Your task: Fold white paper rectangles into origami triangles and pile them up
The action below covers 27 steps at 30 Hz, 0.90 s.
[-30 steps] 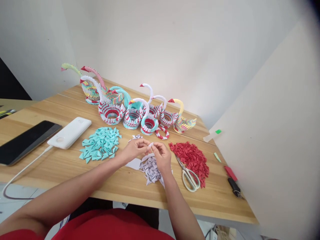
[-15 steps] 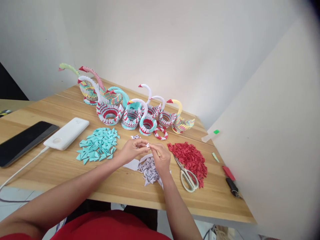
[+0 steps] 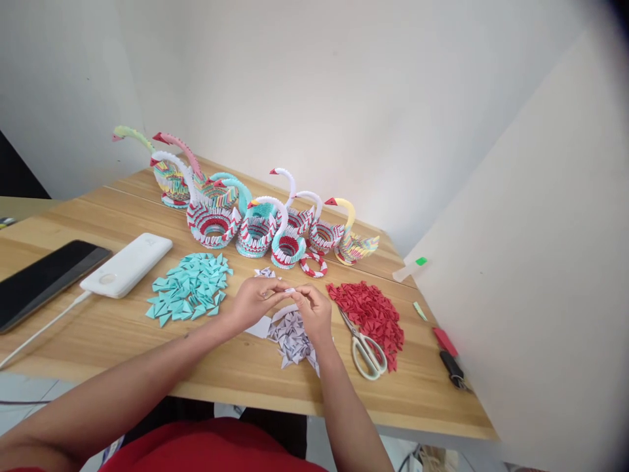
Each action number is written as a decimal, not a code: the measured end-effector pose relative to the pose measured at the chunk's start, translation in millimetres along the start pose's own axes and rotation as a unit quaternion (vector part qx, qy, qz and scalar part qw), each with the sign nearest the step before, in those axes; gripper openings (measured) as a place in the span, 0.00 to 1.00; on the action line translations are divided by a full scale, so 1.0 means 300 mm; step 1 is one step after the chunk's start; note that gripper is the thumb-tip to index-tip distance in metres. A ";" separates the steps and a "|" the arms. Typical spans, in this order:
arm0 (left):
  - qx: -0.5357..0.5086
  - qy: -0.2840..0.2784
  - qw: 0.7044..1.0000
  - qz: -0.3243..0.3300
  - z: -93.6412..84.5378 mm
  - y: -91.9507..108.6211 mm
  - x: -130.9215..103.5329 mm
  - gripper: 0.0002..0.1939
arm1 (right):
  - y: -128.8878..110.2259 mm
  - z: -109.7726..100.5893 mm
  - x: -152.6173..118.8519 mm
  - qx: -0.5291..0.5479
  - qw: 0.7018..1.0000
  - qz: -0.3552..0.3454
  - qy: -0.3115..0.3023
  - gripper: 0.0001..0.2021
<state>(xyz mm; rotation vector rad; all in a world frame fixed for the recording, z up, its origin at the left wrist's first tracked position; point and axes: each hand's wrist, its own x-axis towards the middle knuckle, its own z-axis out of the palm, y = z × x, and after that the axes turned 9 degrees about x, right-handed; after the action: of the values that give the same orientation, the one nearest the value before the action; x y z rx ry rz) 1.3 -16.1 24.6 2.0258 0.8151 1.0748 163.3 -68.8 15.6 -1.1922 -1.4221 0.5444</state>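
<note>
Between the fingertips of both hands is a small white paper piece [image 3: 289, 290]. My left hand [image 3: 257, 300] pinches it from the left, and my right hand [image 3: 314, 312] grips its right side; both hands are closed. Below them lies a pile of white folded paper triangles [image 3: 293, 339], partly covered by my right wrist. A flat white paper [image 3: 259, 327] rests under my left hand. Just behind the hands is a smaller white cluster [image 3: 265, 273]. Turquoise triangles [image 3: 189, 288] are heaped to the left, red triangles [image 3: 371, 318] to the right.
Several paper swans [image 3: 213, 223] stand at the back of the wooden table [image 3: 236, 377], beside a red-and-white ring [image 3: 313, 265]. Scissors [image 3: 368, 354] lie by the red heap. At left are a black phone [image 3: 46, 278] and white power bank [image 3: 126, 265]; a black key fob [image 3: 452, 368] is right.
The fingers have closed in around the white piece, which now looks flatter and less exposed. The whole view has shifted slightly; the objects on the table have stayed put.
</note>
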 end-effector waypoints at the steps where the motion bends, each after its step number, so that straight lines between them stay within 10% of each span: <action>1: 0.012 0.003 1.000 0.009 -0.001 -0.001 -0.001 0.07 | 0.000 0.001 -0.001 -0.002 1.000 -0.004 0.003 0.08; 18: -0.199 -0.045 0.973 -0.108 0.022 -0.040 0.004 0.10 | -0.022 0.005 -0.007 -0.049 0.998 -0.039 0.025 0.09; 27: -0.110 -0.027 0.991 -0.076 0.004 -0.004 0.002 0.08 | -0.025 0.009 -0.012 -0.050 0.997 -0.038 0.035 0.09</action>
<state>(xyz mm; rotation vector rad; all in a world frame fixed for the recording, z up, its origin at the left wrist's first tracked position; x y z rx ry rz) 2.4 -15.2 23.3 1.7708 0.7735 0.9750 157.4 -74.0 19.6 -1.2196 -1.4423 0.3786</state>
